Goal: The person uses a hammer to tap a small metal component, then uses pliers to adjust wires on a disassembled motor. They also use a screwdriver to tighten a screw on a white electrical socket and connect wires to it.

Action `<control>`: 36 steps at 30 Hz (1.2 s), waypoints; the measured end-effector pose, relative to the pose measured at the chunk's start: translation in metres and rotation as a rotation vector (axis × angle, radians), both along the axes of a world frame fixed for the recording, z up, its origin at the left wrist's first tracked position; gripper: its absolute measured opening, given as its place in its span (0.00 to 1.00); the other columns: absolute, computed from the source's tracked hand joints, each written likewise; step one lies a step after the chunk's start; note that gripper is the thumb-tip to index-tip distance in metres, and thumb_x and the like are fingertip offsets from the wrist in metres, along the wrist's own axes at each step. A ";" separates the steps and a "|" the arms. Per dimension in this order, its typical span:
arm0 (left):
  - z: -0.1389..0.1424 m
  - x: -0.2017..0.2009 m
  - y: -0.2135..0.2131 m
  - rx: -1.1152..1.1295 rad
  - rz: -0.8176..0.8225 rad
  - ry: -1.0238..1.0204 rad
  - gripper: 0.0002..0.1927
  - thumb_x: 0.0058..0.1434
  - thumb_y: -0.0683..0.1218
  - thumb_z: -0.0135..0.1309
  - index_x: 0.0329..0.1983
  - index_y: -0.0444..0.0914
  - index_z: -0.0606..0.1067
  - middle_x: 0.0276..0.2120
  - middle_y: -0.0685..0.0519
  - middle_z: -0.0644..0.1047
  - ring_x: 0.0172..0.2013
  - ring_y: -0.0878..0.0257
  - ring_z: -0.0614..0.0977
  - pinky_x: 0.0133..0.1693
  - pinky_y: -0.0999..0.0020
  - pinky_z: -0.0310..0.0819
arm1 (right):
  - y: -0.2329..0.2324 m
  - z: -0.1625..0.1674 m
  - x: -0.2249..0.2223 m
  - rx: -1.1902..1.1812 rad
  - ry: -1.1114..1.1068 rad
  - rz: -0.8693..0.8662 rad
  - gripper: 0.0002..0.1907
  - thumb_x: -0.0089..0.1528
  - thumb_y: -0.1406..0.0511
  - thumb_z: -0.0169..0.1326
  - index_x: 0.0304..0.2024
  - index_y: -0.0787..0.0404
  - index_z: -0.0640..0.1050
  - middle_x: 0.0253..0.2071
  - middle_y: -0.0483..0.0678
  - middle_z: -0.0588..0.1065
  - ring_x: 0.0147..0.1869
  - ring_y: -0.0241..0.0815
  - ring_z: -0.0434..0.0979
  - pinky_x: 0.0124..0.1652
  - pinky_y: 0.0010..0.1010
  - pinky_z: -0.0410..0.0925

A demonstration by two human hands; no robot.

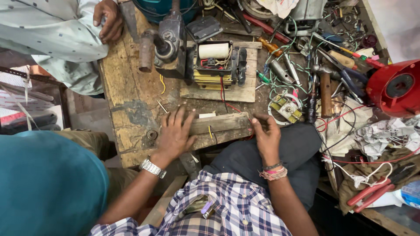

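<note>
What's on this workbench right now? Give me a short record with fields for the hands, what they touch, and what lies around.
left hand: left hand flat on the weathered wooden block
right hand: right hand gripping the block's right end
behind the block: yellow-cored transformer with a cream coil on a pale wooden board
right side: red round housing, wooden-handled hammer
other person: hand resting on the worn wooden bench

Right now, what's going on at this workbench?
A person presses both hands on a wooden block at the bench's near edge: left hand flat on top, right hand gripping its end. Beyond the wooden block sits a transformer on a board, with scattered tools to its right. Another person's hand rests on the bench's far corner.
</note>
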State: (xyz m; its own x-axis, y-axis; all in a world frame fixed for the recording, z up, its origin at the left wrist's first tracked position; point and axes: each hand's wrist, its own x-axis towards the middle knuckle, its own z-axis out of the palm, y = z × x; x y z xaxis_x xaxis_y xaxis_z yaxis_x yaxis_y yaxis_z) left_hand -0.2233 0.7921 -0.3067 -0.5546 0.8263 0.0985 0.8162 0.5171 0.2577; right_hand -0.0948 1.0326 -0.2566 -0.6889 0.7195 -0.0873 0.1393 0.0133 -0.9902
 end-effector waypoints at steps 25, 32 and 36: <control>-0.010 -0.006 0.008 0.016 -0.048 -0.081 0.39 0.50 0.53 0.68 0.64 0.37 0.68 0.67 0.38 0.61 0.69 0.41 0.59 0.69 0.38 0.44 | -0.001 0.002 -0.008 0.068 -0.126 0.108 0.18 0.61 0.72 0.61 0.54 0.66 0.75 0.45 0.49 0.81 0.45 0.35 0.81 0.44 0.26 0.75; -0.009 -0.016 0.013 0.187 -0.132 -0.040 0.30 0.58 0.47 0.61 0.62 0.31 0.70 0.64 0.38 0.71 0.65 0.44 0.70 0.68 0.47 0.57 | 0.001 0.001 -0.005 -0.112 -0.044 -0.018 0.12 0.69 0.67 0.55 0.53 0.66 0.77 0.35 0.43 0.77 0.34 0.30 0.73 0.34 0.22 0.69; -0.007 -0.026 0.022 0.186 -0.137 0.058 0.20 0.63 0.45 0.59 0.58 0.36 0.75 0.63 0.46 0.74 0.65 0.51 0.73 0.71 0.49 0.59 | 0.003 0.000 -0.005 -0.211 0.071 -0.035 0.12 0.70 0.64 0.53 0.51 0.67 0.76 0.32 0.44 0.76 0.31 0.31 0.74 0.34 0.22 0.71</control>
State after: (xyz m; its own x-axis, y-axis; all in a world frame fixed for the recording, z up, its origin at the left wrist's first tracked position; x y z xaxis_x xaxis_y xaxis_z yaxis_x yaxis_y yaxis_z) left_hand -0.2492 0.8141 -0.3137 -0.4276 0.8580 0.2848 0.8917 0.3486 0.2886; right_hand -0.0998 1.0353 -0.2564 -0.6738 0.7139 -0.1906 0.0664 -0.1984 -0.9779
